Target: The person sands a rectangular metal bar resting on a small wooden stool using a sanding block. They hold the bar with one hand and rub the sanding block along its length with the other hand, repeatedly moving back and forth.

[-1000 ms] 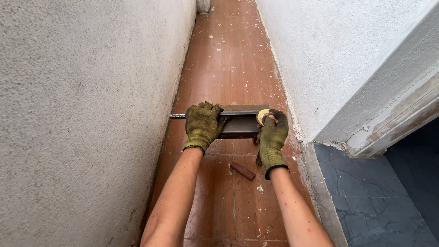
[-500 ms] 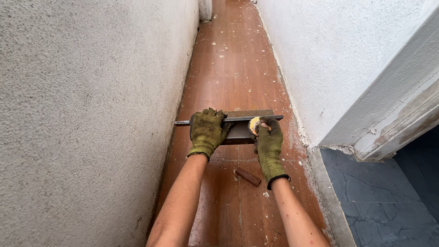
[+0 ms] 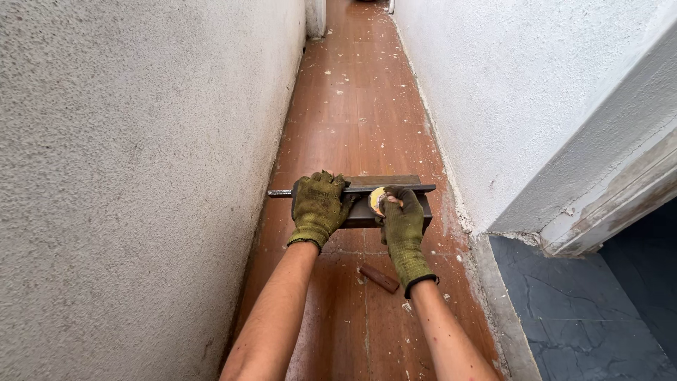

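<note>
Head view, centre of frame: dark grey metal tool point(image 3: 395, 206), flat and box-like, lies crosswise on the reddish-brown wood-look floor point(image 3: 352, 120) of a narrow corridor. A thin metal bar point(image 3: 281, 192) sticks out of its left end toward the left wall; exact kind of tool can't be told.

Left hand point(image 3: 319, 207), in a dirty olive knit glove, is curled down over the left part of the tool, gripping it. Right hand point(image 3: 403, 224), same glove, is closed around a small yellow round object point(image 3: 377, 200) pressed at the tool's top middle; what that object is can't be told. Bare forearms run in from the bottom edge.

Just below the tool, between the wrists, a short brown stick-like piece point(image 3: 379, 278) lies loose on the floor, apart from both hands. White chips and specks point(image 3: 345, 70) are scattered up the corridor.

Rough grey plaster wall point(image 3: 127, 176) fills the left side; white textured wall point(image 3: 508, 92) at upper right. Dark grey tiled floor point(image 3: 585, 317) at lower right, past a worn door frame point(image 3: 613, 204). No containers visible.
</note>
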